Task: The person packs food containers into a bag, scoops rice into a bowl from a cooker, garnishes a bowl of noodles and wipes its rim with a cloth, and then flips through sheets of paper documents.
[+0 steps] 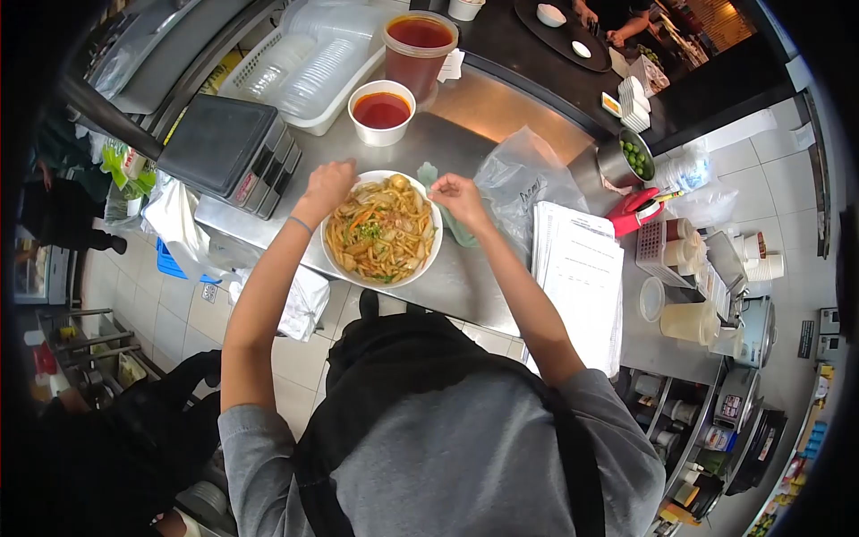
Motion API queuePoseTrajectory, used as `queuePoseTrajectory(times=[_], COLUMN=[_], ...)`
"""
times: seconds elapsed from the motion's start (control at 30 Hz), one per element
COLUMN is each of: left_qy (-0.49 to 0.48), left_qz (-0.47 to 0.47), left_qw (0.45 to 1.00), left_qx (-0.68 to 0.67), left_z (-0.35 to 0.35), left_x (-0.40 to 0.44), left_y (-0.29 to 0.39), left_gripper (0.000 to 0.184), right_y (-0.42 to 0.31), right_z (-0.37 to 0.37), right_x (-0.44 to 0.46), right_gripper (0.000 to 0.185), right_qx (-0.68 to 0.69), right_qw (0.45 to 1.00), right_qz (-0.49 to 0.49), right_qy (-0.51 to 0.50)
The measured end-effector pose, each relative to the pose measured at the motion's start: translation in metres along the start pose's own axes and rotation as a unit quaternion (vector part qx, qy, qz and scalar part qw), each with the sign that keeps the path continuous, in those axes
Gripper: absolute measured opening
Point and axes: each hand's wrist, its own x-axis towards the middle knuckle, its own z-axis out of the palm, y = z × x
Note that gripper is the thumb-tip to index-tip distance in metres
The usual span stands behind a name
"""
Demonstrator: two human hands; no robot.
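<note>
A round white bowl (429,265) stands on the steel counter in front of me. It is filled with noodles (371,237) mixed with vegetables and topped with chopped green bits. My left hand (330,189), a band on its wrist, is closed at the bowl's upper left edge. At the upper right edge my right hand (459,196) has its fingers pinched together. Whether either hand grips the rim or something thin, I cannot make out. Just beyond the bowl is a white tub of red liquid (382,111), with a larger clear container of red liquid (419,55) behind it.
A dark drawer box (219,143) stands left, below a white basket of plastic lids (309,103). To the right lie a clear plastic bag (528,183) and stacked papers (580,277). A metal pot of green fruit (626,159) sits farther right. Other people work at left and across the counter.
</note>
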Motion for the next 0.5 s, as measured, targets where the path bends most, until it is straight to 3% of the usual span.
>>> queuePoseTrajectory(times=[0.03, 0.2, 0.3, 0.4, 0.5], left_qy=[0.01, 0.049, -0.043, 0.002, 0.033], left_qz=[-0.013, -0.015, -0.119, -0.141, -0.182], left_qw=[1.0, 0.996, 0.937, 0.914, 0.844], left_qx=[-0.008, -0.078, -0.326, -0.38, -0.503], left_z=[0.003, 0.016, 0.007, 0.035, 0.039], left_x=[-0.009, -0.056, -0.08, -0.109, -0.141], left_y=[-0.004, -0.019, -0.013, -0.008, 0.02], left_gripper=[0.021, 0.021, 0.037, 0.043, 0.052], right_y=[0.001, 0.001, 0.004, 0.012, 0.019], right_z=[-0.004, -0.015, -0.001, 0.004, 0.007], right_x=[-0.009, -0.032, -0.014, -0.035, -0.075], right_gripper=[0.011, 0.01, 0.014, 0.016, 0.019], right_qx=[0.067, 0.127, 0.118, 0.047, 0.08], right_qw=[0.997, 0.977, 0.991, 0.998, 0.995], right_qz=[0.03, 0.151, 0.065, 0.024, 0.045], right_qy=[-0.011, -0.079, -0.021, 0.015, 0.048])
